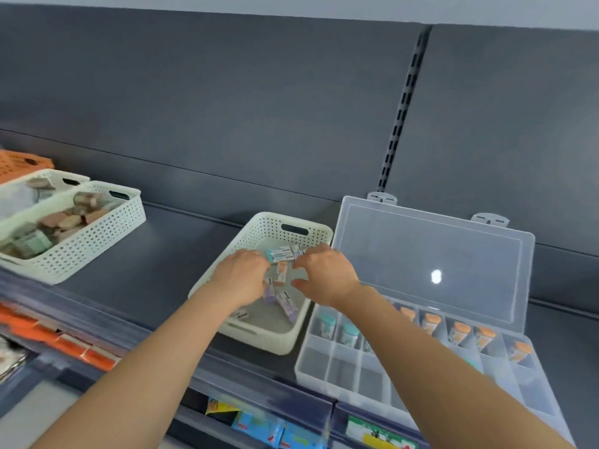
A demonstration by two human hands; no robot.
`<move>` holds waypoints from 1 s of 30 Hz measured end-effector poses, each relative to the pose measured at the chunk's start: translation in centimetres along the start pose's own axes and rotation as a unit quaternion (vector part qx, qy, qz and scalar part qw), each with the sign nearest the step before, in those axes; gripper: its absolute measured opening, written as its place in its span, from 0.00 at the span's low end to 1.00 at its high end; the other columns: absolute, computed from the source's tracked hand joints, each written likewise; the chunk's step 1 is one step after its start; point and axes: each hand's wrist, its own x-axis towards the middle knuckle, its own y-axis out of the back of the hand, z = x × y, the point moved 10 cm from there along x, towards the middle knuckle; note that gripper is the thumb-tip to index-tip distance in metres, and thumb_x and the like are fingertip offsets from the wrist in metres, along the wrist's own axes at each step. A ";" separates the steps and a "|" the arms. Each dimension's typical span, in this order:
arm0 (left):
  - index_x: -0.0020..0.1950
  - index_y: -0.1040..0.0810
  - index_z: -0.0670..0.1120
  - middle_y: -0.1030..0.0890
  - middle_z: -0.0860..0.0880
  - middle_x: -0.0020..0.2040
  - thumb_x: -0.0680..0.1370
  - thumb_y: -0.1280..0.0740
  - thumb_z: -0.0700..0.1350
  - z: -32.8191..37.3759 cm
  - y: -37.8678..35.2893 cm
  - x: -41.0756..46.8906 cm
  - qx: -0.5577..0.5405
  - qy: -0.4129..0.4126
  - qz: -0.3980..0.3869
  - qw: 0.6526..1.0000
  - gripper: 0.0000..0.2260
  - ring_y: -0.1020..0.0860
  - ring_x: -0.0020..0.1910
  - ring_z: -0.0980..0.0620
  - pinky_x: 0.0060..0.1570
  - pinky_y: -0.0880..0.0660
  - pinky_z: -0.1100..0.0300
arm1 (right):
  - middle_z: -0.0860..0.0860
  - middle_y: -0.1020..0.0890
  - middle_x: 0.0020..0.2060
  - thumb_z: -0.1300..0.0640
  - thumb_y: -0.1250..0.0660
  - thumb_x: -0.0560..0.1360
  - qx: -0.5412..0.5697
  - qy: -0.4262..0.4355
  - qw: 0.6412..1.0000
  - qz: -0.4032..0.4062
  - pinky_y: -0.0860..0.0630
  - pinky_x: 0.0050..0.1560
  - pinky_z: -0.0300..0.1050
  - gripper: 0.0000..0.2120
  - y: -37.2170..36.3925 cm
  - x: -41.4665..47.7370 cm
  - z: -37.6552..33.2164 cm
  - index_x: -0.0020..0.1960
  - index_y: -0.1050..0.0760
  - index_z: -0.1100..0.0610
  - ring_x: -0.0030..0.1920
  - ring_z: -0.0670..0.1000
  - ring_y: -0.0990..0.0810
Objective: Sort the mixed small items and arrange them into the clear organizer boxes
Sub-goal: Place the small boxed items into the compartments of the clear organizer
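Small items (281,254), little packs with teal, orange or purple ends, lie loose in a white perforated basket (259,338) at the middle of the shelf (155,273), and both hands are down among them. The left hand (241,275) reaches in from the near left with its fingers curled down onto the packs; whether it grips one I cannot tell, since the fingertips are hidden. The right hand (325,275) hangs over the basket's right side in a loose claw, thumb held apart from the bent fingers, nothing pinched between them.

Just right of the basket, touching or nearly so, stands the clear organizer box (343,374), its lid (421,254) tilted back against the grey rear panel. Its far row holds teal-capped pieces (350,332) on the left and orange-capped pieces (460,332) on the right.

Well apart on the far left sit a second white basket (97,241) filled with brownish packets, another white basket (48,176) behind it, and an orange basket (22,162).
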 end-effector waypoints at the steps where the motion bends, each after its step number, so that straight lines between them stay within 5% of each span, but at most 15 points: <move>1: 0.60 0.23 0.44 0.24 0.47 0.57 0.76 0.37 0.40 -0.6 -0.3 0.7 -0.002 -0.002 -0.008 1.000 0.13 0.27 0.58 0.47 0.53 0.26 0.53 | 0.53 0.23 0.60 0.47 0.36 0.77 -0.011 -0.010 1.000 -0.017 0.31 0.64 0.51 0.18 -0.7 1.1 -0.1 0.65 0.26 0.50 0.63 0.56 0.30; 5: 0.52 0.24 0.41 0.25 0.45 0.53 0.75 0.39 0.36 -2.2 -1.6 3.6 -0.008 -0.018 -0.041 0.999 0.08 0.26 0.54 0.45 0.49 0.26 0.52 | 0.54 0.24 0.61 0.50 0.37 0.78 -0.046 -0.042 0.995 -0.084 0.29 0.63 0.52 0.18 -3.7 4.7 0.0 0.66 0.27 0.52 0.63 0.56 0.29; 14: 0.53 0.22 0.37 0.23 0.41 0.51 0.78 0.40 0.37 -2.2 -4.3 6.9 -0.019 -0.074 -0.043 0.996 0.09 0.25 0.51 0.43 0.48 0.28 0.53 | 0.52 0.21 0.54 0.64 0.37 0.75 -0.003 -0.093 0.986 -0.136 0.24 0.53 0.49 0.11 -6.9 10.8 1.0 0.56 0.27 0.54 0.56 0.55 0.22; 22: 0.54 0.21 0.40 0.22 0.44 0.54 0.80 0.42 0.40 -1.9 -4.8 7.5 0.018 -0.110 -0.020 0.994 0.11 0.28 0.55 0.45 0.50 0.33 0.57 | 0.55 0.26 0.55 0.52 0.32 0.74 -0.057 -0.111 0.982 -0.142 0.25 0.54 0.51 0.15 -7.5 13.0 2.0 0.58 0.24 0.58 0.58 0.57 0.26; 27: 0.52 0.21 0.40 0.21 0.43 0.52 0.80 0.42 0.38 -2.1 -4.5 7.7 -0.005 -0.098 -0.022 0.995 0.10 0.28 0.54 0.45 0.45 0.36 0.58 | 0.54 0.21 0.48 0.56 0.36 0.75 0.016 -0.133 0.979 -0.151 0.26 0.47 0.47 0.03 -8.3 12.6 2.1 0.44 0.28 0.56 0.50 0.56 0.22; 30: 0.50 0.21 0.39 0.22 0.42 0.51 0.79 0.41 0.36 -2.5 -4.1 7.7 -0.030 -0.068 -0.018 0.997 0.08 0.25 0.52 0.44 0.44 0.35 0.58 | 0.51 0.24 0.41 0.55 0.35 0.75 0.058 -0.161 0.974 -0.147 0.30 0.40 0.44 0.13 -8.1 12.1 2.5 0.34 0.35 0.53 0.42 0.53 0.25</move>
